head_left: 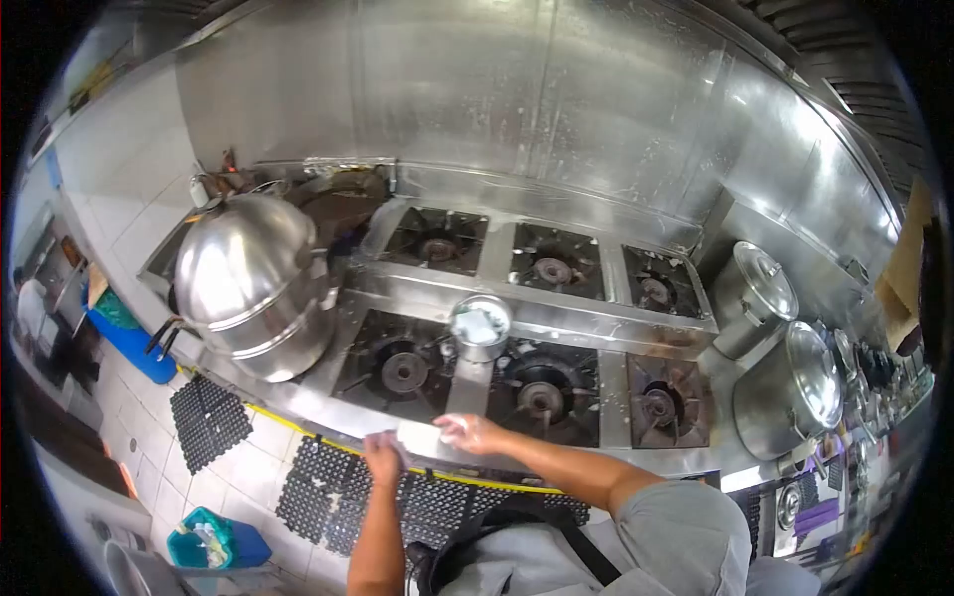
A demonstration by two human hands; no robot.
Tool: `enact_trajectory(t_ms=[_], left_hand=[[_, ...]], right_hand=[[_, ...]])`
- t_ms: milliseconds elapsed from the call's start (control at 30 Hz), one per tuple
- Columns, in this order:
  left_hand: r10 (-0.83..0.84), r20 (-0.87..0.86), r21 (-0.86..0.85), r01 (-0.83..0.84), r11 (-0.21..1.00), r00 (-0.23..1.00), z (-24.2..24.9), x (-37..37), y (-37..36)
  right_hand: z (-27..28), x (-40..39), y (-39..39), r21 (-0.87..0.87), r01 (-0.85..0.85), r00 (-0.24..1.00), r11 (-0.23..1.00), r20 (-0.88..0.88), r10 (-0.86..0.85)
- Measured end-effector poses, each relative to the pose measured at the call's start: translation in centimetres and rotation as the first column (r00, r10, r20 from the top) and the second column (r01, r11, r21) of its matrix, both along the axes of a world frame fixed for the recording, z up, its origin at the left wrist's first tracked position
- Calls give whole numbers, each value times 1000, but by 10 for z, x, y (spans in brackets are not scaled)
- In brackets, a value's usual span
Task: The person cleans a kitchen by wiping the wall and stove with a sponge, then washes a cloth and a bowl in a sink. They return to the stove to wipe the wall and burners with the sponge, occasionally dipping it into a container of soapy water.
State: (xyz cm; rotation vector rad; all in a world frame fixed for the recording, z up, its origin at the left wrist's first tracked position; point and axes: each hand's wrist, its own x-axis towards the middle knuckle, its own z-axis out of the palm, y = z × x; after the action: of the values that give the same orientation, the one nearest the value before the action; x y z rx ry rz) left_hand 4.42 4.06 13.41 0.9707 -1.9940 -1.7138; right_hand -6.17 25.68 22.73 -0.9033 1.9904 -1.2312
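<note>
A white rectangular pad [419, 435], perhaps a sponge, spans the gap between my hands at the stove's front edge. My left hand [383, 459] is closed at its left end, though the grip is partly hidden. At the other end, my right hand [473, 435] pinches it; white lather shows on these fingers. Just beyond my hands, a round metal bowl [481, 353] stands on the strip between two front burners. Inside it lies something pale and bluish-white in what looks like foam. Black burner grates [402, 370] and their steel surround [616, 397] carry white specks.
A tall domed steamer pot [248, 288] stands left on the stove, with dark handles jutting out. Large lidded pots [790, 392] fill the right side. Below are black rubber mats [328, 497] on tiles and a blue bin [243, 544]. A steel splashback [477, 99] rises behind.
</note>
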Motion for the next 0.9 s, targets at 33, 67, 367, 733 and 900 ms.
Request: enact_trajectory(t_ms=[33,67,367,733,900], left_hand=[[-36,-193,334,100,937,981,3,21,2],[-54,-193,288,109,951,980,13,42,11],[-213,-160,206,243,948,964,47,138,-28],[-412,-185,132,438,889,892,82,130,-18],[-645,-105,50,652,757,757,101,83,3]], right_hand=[[-26,22,-9,58,30,984,998,-175,-20],[-23,48,-19,115,-5,993,993,-120,19],[-30,145,-88,68,141,934,988,323,-156],[16,140,-57,-46,207,974,977,-85,-210],[28,120,14,-58,383,917,922,-96,-387]])
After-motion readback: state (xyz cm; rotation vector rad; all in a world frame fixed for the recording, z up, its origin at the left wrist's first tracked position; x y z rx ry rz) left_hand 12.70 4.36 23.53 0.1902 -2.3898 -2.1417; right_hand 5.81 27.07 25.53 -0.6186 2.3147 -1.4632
